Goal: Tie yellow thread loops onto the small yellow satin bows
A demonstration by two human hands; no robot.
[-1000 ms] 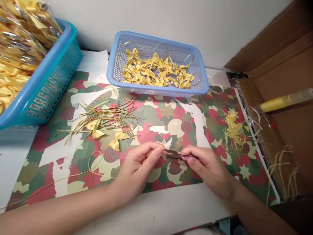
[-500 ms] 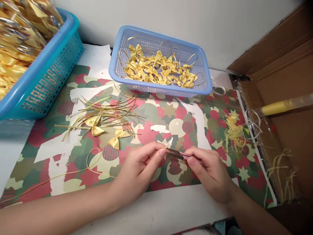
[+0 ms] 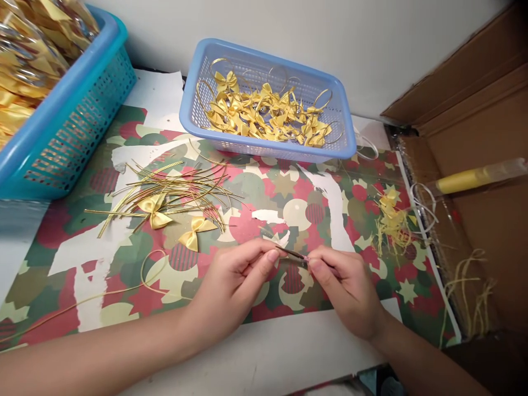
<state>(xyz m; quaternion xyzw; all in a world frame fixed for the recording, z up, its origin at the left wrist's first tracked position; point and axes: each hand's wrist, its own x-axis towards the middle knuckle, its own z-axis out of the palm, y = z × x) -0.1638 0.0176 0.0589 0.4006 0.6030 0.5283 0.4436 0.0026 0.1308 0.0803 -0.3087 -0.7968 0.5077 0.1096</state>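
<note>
My left hand (image 3: 239,280) is closed, thumb and forefinger pinched together at the tips of the scissors. The yellow cord (image 3: 152,283) loops over the table from the left and passes behind this hand; its end in the fingers is mostly hidden. My right hand (image 3: 346,289) is wrapped round small scissors (image 3: 292,253) with dark, narrow blades and a pinkish handle, pointing left at my left fingertips. Left of the hands lie two yellow satin bows (image 3: 195,233) and a loose pile of gold twist ties (image 3: 177,190).
A blue basket (image 3: 268,144) of bows on gold ties stands at the back. Another basket (image 3: 82,118), filled with bagged bows, is at the left. Yellow scraps (image 3: 391,223) lie right, beside a cardboard box (image 3: 478,132). Torn patterned paper (image 3: 305,212) covers the table.
The scissor blades look closer together, and the yellow tip at my left fingertips no longer shows. My right hand has shifted slightly left. The whole view has shifted a little.
</note>
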